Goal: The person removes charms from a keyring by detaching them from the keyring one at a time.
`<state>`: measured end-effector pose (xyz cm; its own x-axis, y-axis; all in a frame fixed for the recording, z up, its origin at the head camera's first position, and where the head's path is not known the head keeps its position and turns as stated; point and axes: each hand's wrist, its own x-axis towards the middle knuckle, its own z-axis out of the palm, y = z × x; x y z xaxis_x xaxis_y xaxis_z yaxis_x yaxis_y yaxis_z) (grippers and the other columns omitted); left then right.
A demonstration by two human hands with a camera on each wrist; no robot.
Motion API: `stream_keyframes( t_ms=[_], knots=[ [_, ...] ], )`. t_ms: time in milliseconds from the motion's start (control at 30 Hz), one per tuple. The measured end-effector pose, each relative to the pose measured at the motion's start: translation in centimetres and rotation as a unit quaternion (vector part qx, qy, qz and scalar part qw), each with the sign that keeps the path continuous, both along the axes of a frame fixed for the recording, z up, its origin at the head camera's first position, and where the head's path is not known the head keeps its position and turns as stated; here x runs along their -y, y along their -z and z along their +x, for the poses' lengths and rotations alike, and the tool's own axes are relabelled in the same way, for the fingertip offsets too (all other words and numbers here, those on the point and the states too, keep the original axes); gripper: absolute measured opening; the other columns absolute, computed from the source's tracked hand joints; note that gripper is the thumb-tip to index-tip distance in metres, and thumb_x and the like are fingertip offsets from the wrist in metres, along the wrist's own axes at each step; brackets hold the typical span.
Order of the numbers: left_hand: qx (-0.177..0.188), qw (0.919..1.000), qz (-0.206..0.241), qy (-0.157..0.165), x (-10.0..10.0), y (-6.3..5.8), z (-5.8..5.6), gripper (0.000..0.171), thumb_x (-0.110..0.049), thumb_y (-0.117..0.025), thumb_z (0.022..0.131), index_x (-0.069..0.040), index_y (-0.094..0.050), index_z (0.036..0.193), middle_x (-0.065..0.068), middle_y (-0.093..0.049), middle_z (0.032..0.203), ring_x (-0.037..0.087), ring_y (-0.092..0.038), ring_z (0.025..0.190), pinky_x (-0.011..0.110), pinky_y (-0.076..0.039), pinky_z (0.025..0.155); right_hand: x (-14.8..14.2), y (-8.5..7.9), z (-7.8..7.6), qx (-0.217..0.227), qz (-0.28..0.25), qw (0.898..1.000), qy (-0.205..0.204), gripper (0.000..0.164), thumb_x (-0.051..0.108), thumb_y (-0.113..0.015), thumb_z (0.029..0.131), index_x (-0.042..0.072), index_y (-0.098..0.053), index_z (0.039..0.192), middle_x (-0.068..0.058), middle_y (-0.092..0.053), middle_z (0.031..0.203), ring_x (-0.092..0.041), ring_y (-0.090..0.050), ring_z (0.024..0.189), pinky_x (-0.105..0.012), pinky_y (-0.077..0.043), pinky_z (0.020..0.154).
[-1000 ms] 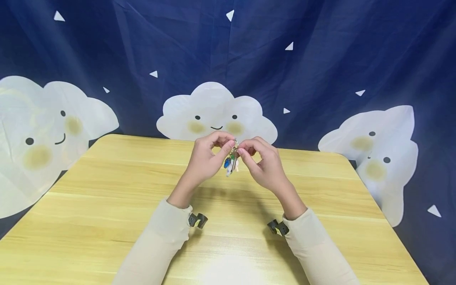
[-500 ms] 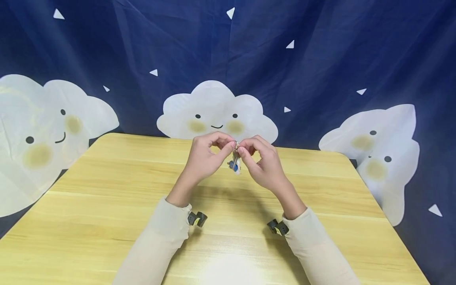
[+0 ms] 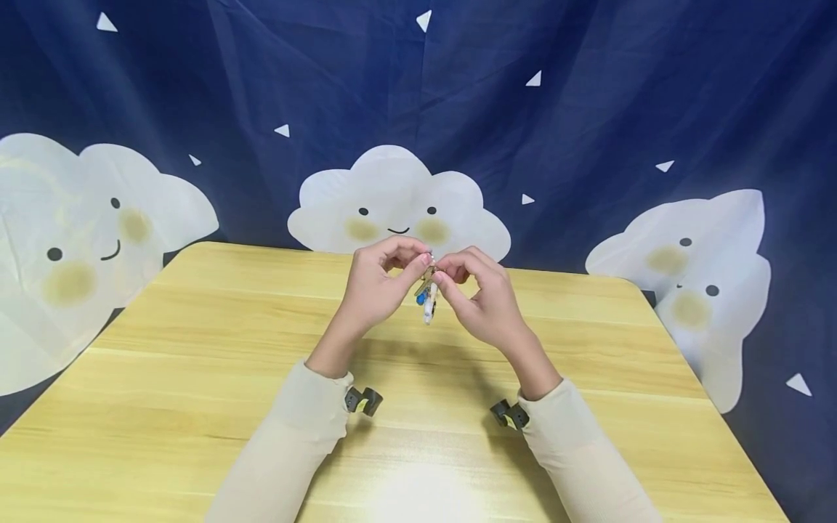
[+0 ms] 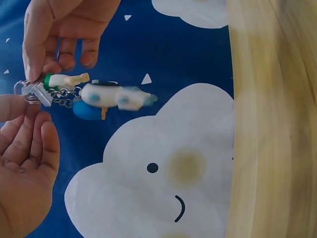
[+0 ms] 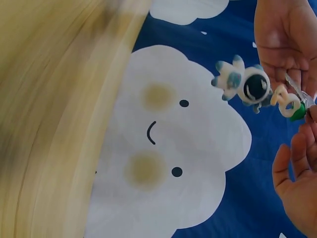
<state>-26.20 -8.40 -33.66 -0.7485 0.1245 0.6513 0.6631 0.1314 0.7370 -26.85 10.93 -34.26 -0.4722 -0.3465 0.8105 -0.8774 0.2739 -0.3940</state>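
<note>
Above the far half of the table, both hands meet at the top of a bunch of keychain charms. My left hand [image 3: 379, 283] pinches the silver ring end between thumb and forefinger; my right hand [image 3: 480, 294] pinches the same end from the other side. From short chains dangle a white astronaut charm [image 5: 242, 84] with teal patches and a dark visor, a blue charm [image 4: 86, 110], and a small green-and-white charm [image 4: 58, 80]. In the left wrist view, silver coils [image 4: 35, 93] show between the fingertips, which partly hide the ring.
The wooden table [image 3: 196, 407] spreads under both forearms. Behind its far edge hangs a dark blue curtain [image 3: 353, 65] printed with white clouds and triangles. A black wrist camera [image 3: 364, 401] sits at the left cuff, another camera [image 3: 509, 415] at the right.
The dangling charms have swung and turned: the blue one hung in front half a second ago, and now a white one does. Both hands stay nearly in place, still pinching the top.
</note>
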Motion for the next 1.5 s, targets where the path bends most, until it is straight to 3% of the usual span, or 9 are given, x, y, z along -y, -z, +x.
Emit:
stream_keyframes(
  t_ms=[200, 433, 800, 933, 1067, 1200, 1500],
  knots=[
    [0.003, 0.9997, -0.011, -0.023, 0.2, -0.1, 0.0, 0.007, -0.008, -0.072, 0.096, -0.004, -0.075, 0.101, 0.002, -0.074, 0.083, 0.015, -0.067, 0.078, 0.03, -0.056, 0.077, -0.3, 0.0, -0.2, 0.015, 0.0, 1.0, 0.003, 0.007, 0.0, -0.07, 0.093, 0.001, -0.07, 0.1, -0.006, -0.062, 0.085, -0.017, -0.055, 0.077, -0.029, -0.047, 0.071],
    [-0.013, 0.9988, -0.026, -0.04, 0.0, -0.6, 0.4, 0.005, -0.008, -0.073, 0.094, -0.004, -0.075, 0.096, 0.001, -0.074, 0.079, 0.013, -0.067, 0.07, 0.033, -0.057, 0.069, -0.3, -0.1, -0.2, 0.004, -0.013, 1.0, 0.007, 0.008, 0.001, -0.073, 0.092, 0.001, -0.071, 0.099, -0.006, -0.063, 0.085, -0.018, -0.057, 0.077, -0.028, -0.048, 0.072],
    [0.01, 0.9967, -0.072, 0.034, 0.1, -1.5, 1.0, 0.005, -0.009, -0.075, 0.093, -0.007, -0.077, 0.096, -0.002, -0.076, 0.085, 0.013, -0.07, 0.078, 0.032, -0.057, 0.077, -0.7, -0.4, 0.0, 0.077, -0.035, 0.996, 0.0, 0.007, -0.002, -0.063, 0.096, 0.002, -0.068, 0.092, -0.004, -0.06, 0.082, -0.016, -0.054, 0.076, -0.024, -0.049, 0.071],
    [0.008, 0.9949, -0.093, 0.038, 0.4, -1.5, 1.1, 0.007, -0.011, -0.075, 0.093, -0.009, -0.078, 0.098, -0.004, -0.076, 0.087, 0.011, -0.07, 0.081, 0.035, -0.057, 0.078, -0.8, -0.6, 0.2, 0.111, -0.039, 0.993, -0.006, 0.009, -0.001, -0.062, 0.097, 0.001, -0.068, 0.09, -0.005, -0.06, 0.082, -0.017, -0.054, 0.074, -0.024, -0.048, 0.068],
    [-0.015, 0.9939, -0.106, 0.026, 0.6, -1.6, 1.1, 0.008, -0.011, -0.076, 0.092, -0.01, -0.078, 0.099, -0.005, -0.076, 0.086, 0.01, -0.07, 0.08, 0.039, -0.056, 0.074, -0.8, -0.7, 0.4, 0.146, -0.031, 0.989, -0.005, 0.009, -0.001, -0.063, 0.097, 0.001, -0.068, 0.09, -0.005, -0.06, 0.081, -0.018, -0.053, 0.073, -0.025, -0.047, 0.066],
    [-0.071, 0.9898, -0.121, 0.027, 0.7, -1.7, 0.9, 0.009, -0.007, -0.076, 0.091, -0.008, -0.079, 0.099, -0.003, -0.075, 0.086, 0.008, -0.067, 0.077, 0.04, -0.056, 0.071, -0.8, -0.8, 0.4, 0.174, -0.023, 0.985, -0.004, 0.01, 0.001, -0.063, 0.098, 0.001, -0.069, 0.09, -0.006, -0.059, 0.081, -0.02, -0.053, 0.072, -0.028, -0.046, 0.064],
    [-0.157, 0.9743, -0.159, 0.029, 1.2, -1.8, 0.7, 0.009, -0.003, -0.076, 0.09, -0.007, -0.081, 0.097, 0.0, -0.076, 0.088, 0.011, -0.066, 0.083, 0.029, -0.053, 0.07, -1.1, -0.9, 0.4, 0.23, -0.006, 0.973, 0.007, 0.014, 0.005, -0.061, 0.1, 0.002, -0.07, 0.09, -0.005, -0.055, 0.073, -0.019, -0.046, 0.062, -0.025, -0.037, 0.056]
  ],
)
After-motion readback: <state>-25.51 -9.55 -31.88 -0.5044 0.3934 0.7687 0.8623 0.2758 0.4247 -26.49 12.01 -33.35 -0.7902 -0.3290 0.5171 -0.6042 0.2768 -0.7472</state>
